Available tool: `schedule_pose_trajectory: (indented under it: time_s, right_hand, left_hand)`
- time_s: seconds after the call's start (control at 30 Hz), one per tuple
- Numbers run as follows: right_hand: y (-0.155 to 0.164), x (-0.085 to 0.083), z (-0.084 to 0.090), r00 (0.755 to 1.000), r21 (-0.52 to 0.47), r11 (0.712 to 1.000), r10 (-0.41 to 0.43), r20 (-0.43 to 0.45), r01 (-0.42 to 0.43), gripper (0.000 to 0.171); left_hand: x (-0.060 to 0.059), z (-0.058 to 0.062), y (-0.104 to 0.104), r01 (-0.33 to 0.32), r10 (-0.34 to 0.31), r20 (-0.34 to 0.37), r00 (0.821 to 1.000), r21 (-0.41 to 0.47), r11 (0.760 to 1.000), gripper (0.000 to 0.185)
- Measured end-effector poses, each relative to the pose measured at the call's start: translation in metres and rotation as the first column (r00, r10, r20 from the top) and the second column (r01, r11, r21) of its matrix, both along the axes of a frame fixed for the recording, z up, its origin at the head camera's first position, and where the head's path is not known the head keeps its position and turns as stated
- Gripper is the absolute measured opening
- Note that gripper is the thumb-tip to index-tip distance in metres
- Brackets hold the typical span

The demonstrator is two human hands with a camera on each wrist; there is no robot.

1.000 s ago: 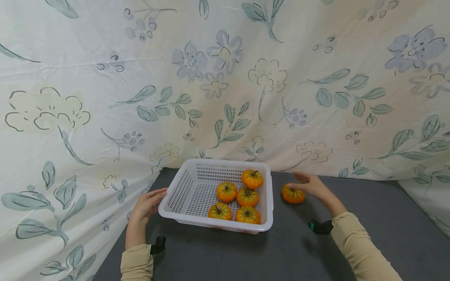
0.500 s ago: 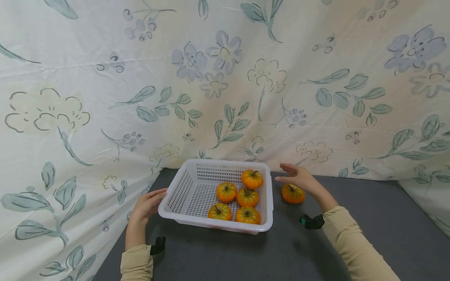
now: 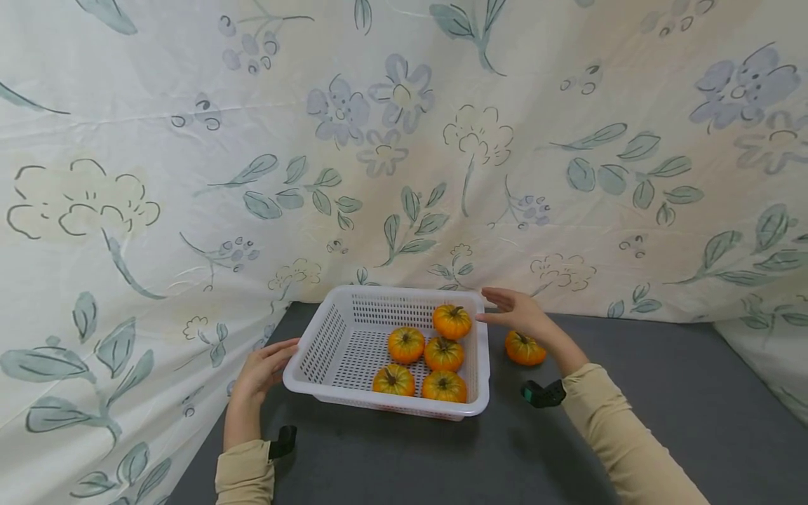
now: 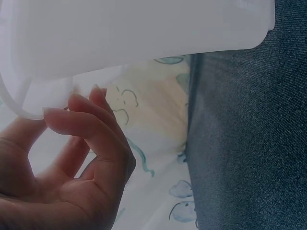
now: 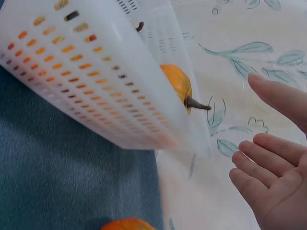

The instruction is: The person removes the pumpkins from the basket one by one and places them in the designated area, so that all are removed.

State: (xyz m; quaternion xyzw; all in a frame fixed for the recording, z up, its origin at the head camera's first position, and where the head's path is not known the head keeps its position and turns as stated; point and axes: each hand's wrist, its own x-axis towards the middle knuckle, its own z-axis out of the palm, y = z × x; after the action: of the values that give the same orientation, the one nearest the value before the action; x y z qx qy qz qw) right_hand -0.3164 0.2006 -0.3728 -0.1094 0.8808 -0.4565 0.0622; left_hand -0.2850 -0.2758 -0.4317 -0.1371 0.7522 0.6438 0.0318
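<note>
A white plastic basket (image 3: 482,393) with slotted walls holds several small orange pumpkins (image 3: 407,345). At its left end my left hand (image 3: 257,375) grips the rim; the left wrist view shows the thumb and curled fingertips (image 4: 55,117) meeting at the basket's edge. My right hand (image 3: 520,313) is raised by the back right corner of the basket, fingers extended and nothing held. In the right wrist view its palm (image 5: 283,191) faces the slotted wall, apart from it. One more pumpkin (image 3: 524,349) lies on the table outside the basket, below my right wrist.
The dark grey table (image 3: 366,463) runs back to a floral cloth (image 3: 404,175) hanging behind it and along the left side. Black wrist cameras (image 3: 544,394) sit on both forearms.
My right hand has lifted off the loose pumpkin and moved left to the basket's back right corner. That pumpkin stays on the table. My left hand keeps its place at the rim.
</note>
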Motion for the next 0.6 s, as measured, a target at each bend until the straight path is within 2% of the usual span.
schedule_pose_trajectory:
  time_s: [0.37,0.6]
  right_hand:
    - [-0.017,-0.006,0.002,0.999,-0.016,0.999,0.041,-0.012,-0.041,0.075]
    - [-0.026,-0.011,-0.001,0.999,-0.012,0.999,0.045,-0.012,-0.045,0.077]
  left_hand:
    - [-0.001,-0.001,0.0,0.004,-0.004,-0.004,1.0,0.001,1.0,0.057]
    - [-0.001,-0.001,0.0,-0.001,0.001,0.01,1.0,-0.014,1.0,0.058]
